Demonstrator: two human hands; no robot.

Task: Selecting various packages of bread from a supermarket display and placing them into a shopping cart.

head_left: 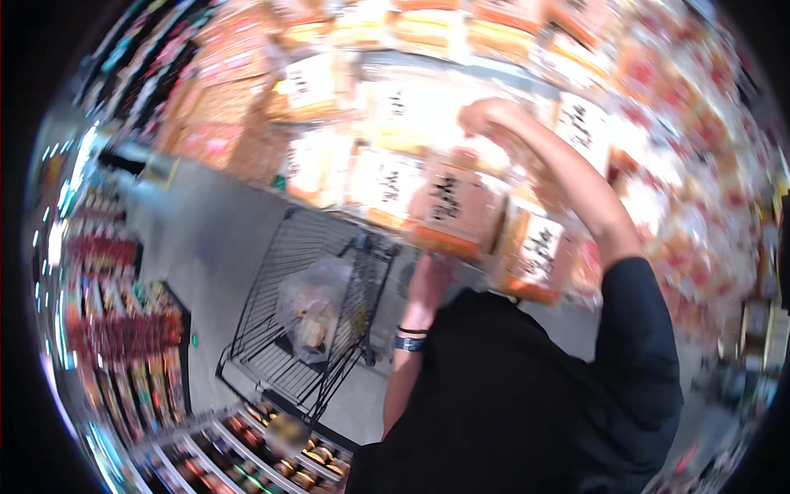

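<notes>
My right hand (pixel 487 118) reaches over a display of packaged loaves, its fingers bent downward beside a bright, washed-out pack. Blur and glare hide what its fingertips grip, if anything. Low at the front of the display, my left hand (pixel 429 284) is raised against the lower edge of a bread pack with a pink label (pixel 453 202). Its fingers are partly hidden there, so I cannot tell whether it holds the pack. To the right of that pack sits another loaf pack with a white label (pixel 535 251); a similar pack (pixel 385 188) lies on its left.
A black wire shopping cart (pixel 276 288) stands at my left, with a clear plastic bag of goods (pixel 313 313) inside. More wrapped baked goods (pixel 699 189) fill the display's right side. Stocked shelves (pixel 123 321) line the far left, and a low shelf (pixel 239 445) runs behind the cart.
</notes>
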